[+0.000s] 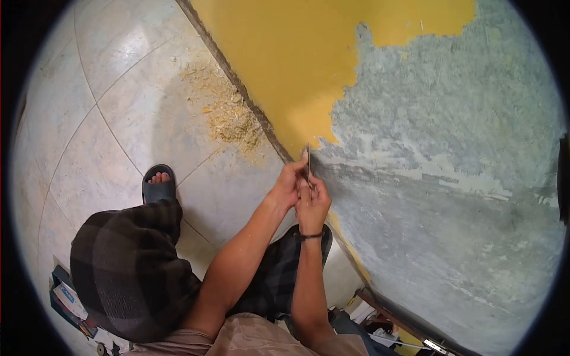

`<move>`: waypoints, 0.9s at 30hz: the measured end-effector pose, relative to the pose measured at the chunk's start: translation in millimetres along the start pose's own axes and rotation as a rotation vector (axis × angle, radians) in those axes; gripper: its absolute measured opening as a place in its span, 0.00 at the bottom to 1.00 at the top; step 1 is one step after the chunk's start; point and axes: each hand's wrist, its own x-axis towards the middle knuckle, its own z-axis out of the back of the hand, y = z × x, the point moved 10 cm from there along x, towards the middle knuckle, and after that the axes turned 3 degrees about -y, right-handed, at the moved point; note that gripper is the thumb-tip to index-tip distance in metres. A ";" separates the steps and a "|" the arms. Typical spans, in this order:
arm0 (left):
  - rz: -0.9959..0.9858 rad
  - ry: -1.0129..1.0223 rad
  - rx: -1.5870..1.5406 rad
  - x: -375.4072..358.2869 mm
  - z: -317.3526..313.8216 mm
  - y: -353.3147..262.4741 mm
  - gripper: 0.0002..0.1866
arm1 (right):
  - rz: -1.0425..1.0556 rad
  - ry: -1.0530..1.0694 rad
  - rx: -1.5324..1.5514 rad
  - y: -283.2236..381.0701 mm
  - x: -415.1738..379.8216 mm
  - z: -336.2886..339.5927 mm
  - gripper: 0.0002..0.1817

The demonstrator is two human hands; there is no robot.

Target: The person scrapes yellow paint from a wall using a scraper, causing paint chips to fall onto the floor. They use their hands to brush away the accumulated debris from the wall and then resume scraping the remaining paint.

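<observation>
A thin, flat scraper (309,159), seen nearly edge-on, points up at the wall with its tip by the ragged edge of the yellow paint (297,77). My right hand (313,206), with a dark band at the wrist, is closed around its lower part. Pressed close beside it, my left hand (288,183) is closed too, its thumb and fingers on the blade side. The fingers hide most of the handle. Around and right of the tip, the wall shows bare grey plaster (427,118) with whitish streaks.
A heap of yellowish paint flakes (234,124) lies on the tiled floor (119,118) along the wall's foot. My sandalled foot (159,183) stands to the left. A box of items (70,302) is at lower left, and assorted objects (380,326) crowd the lower right beside the wall.
</observation>
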 end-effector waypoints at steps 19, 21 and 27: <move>-0.042 -0.149 -0.062 12.6 30.8 -33.2 0.18 | -0.008 0.053 -0.100 -14.1 21.4 -40.6 0.10; -0.054 -0.076 -0.112 16.2 35.0 -41.9 0.18 | 0.042 0.071 -0.173 -15.0 20.9 -50.0 0.11; 0.015 -0.062 -0.148 23.0 46.1 -4.3 0.17 | 0.016 -0.004 -0.160 -10.5 4.8 -24.9 0.10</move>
